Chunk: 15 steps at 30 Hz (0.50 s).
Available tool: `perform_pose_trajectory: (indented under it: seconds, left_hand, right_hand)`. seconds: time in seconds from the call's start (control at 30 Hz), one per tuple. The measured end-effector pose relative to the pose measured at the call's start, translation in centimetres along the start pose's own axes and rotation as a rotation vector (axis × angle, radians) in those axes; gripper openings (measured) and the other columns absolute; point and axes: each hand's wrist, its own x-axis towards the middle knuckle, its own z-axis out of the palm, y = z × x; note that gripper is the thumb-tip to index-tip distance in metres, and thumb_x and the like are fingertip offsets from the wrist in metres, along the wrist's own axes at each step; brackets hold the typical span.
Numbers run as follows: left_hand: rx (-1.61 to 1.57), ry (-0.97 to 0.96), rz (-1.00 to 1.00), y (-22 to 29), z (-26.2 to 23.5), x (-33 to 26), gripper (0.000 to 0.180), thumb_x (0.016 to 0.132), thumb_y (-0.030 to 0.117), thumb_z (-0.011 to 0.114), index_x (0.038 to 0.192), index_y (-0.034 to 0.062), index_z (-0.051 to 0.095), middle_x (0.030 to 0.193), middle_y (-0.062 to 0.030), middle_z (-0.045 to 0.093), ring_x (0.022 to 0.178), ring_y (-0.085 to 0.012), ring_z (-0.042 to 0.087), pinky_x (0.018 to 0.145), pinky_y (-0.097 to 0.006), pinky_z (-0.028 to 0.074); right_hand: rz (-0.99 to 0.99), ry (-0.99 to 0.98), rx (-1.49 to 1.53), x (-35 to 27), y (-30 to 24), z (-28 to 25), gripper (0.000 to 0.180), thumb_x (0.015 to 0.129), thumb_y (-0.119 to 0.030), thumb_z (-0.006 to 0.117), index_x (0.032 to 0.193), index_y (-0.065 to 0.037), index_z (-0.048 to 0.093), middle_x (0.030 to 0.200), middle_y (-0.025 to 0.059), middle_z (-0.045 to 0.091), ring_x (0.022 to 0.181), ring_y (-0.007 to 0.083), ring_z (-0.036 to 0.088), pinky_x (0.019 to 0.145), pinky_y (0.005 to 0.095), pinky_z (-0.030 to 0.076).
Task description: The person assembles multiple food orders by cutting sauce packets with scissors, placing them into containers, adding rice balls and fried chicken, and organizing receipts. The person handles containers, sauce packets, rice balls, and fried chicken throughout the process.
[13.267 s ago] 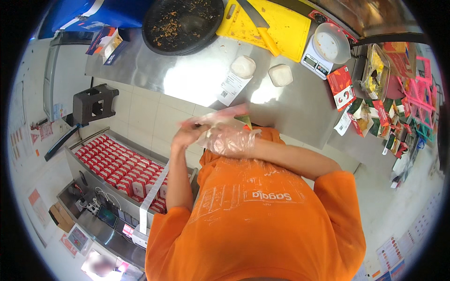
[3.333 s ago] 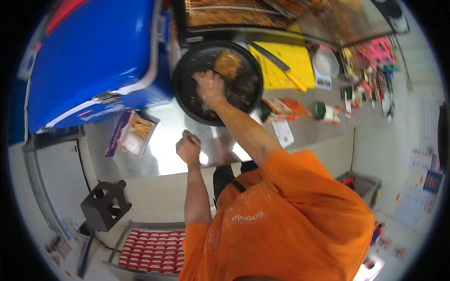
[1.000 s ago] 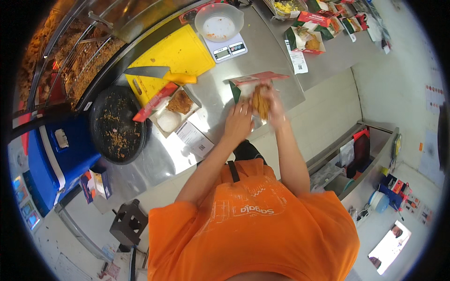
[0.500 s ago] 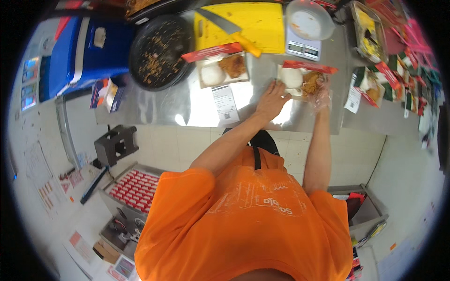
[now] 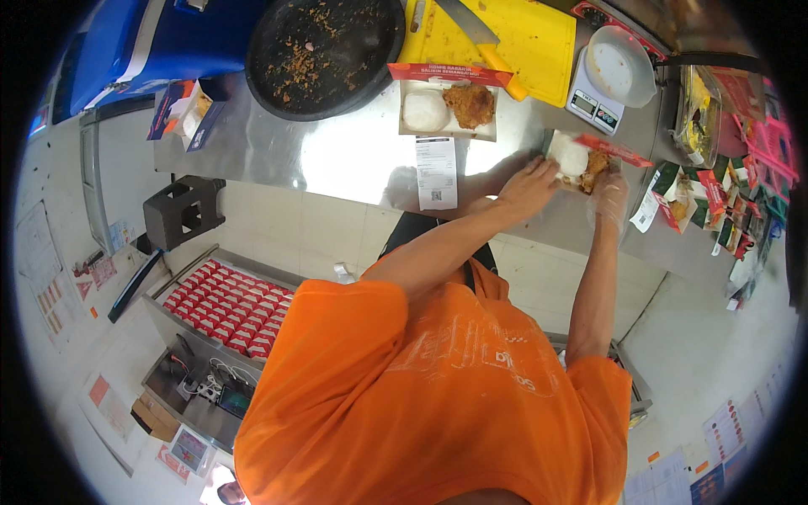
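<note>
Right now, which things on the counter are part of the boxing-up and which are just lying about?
In hand:
left hand and gloved right hand on the open meal box
second box with rice and chicken
receipt

Lying about:
black pan
yellow board and knife
scale
blue cooler

A shiny steel counter [image 5: 353, 160] is carrying a black round pan [image 5: 324, 50], yellow cutting board [image 5: 526, 38], white scale [image 5: 602, 88], paper receipt [image 5: 436, 172] and two open food boxes [image 5: 446, 109] [image 5: 581, 160].
</note>
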Motion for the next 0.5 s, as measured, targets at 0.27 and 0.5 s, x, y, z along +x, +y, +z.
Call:
perform_pose_trajectory:
  seconds: [0.27,0.5]
  left_hand:
    - [-0.012,-0.07,-0.421,-4.6,-8.7,-14.0,0.053,0.085,0.025,0.06,0.131,0.0009,0.05,0.145,-0.0234,0.04,0.137,-0.0444,0.034,0.114,-0.051,0.029]
    - [0.074,-0.305,-0.082,-1.7,-3.2,-9.3,0.076,0.088,0.035,0.062,0.149,-0.0016,0.033,0.157,-0.0218,0.025,0.145,-0.0456,0.019,0.119,-0.054,0.018]
  right_hand:
    - [-0.44,-0.158,-0.18,-6.3,-5.9,-3.0,0.031,0.087,-0.03,0.066,0.098,-0.001,0.064,0.096,0.0202,0.067,0.092,0.0405,0.063,0.082,0.0458,0.051]
    - [-0.435,-0.281,-0.265,-6.3,-5.4,2.0,0.024,0.089,-0.023,0.061,0.097,0.0,0.063,0.094,0.0205,0.066,0.09,0.0376,0.063,0.082,0.0458,0.051]
